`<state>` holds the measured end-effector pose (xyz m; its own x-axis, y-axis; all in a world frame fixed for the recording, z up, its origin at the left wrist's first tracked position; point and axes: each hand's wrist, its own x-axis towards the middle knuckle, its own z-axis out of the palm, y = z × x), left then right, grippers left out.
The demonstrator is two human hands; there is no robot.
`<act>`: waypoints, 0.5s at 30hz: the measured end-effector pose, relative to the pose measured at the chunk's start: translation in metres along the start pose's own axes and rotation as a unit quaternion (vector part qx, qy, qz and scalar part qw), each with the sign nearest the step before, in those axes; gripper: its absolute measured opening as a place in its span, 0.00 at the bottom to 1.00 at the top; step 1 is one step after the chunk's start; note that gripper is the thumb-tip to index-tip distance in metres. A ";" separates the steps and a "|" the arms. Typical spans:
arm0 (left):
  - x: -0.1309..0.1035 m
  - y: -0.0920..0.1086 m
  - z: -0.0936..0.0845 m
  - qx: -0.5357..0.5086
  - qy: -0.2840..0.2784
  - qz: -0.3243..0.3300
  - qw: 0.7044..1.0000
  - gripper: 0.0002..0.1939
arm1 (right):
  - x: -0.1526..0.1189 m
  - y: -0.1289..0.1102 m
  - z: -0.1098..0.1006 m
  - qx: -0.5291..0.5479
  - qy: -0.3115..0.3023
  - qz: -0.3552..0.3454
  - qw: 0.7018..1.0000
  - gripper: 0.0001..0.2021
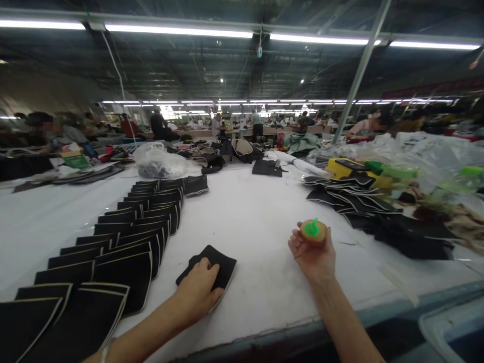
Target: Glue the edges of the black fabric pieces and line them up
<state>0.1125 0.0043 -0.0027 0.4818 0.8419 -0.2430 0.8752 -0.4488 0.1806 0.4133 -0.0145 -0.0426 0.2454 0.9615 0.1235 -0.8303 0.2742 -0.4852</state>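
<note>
My left hand (200,287) rests on a black fabric piece (226,267) with a pale edge, its fingers curled on top, on the white table (260,302). My right hand (313,257) is palm up to the right, fingers wrapped round a small round container (319,232) with a bright green top. To the left of my left hand, overlapping black pieces (128,272) with light edges lie in two long rows.
Another pile of black pieces (351,196) lies at the right, beside a yellow box (350,169) and clear plastic bags (423,151). A plastic bag (161,161) and dark items sit at the back. People work at distant tables.
</note>
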 end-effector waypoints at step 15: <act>0.015 0.034 -0.015 0.073 -0.026 -0.040 0.996 0.18 | -0.001 0.007 0.008 -0.090 0.046 -0.015 0.995 0.23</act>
<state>0.1488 0.0068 0.0143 0.4080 0.8618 -0.3014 0.9063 -0.4222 0.0196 0.4032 -0.0135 -0.0397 0.3201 0.9452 0.0648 -0.7207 0.2873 -0.6309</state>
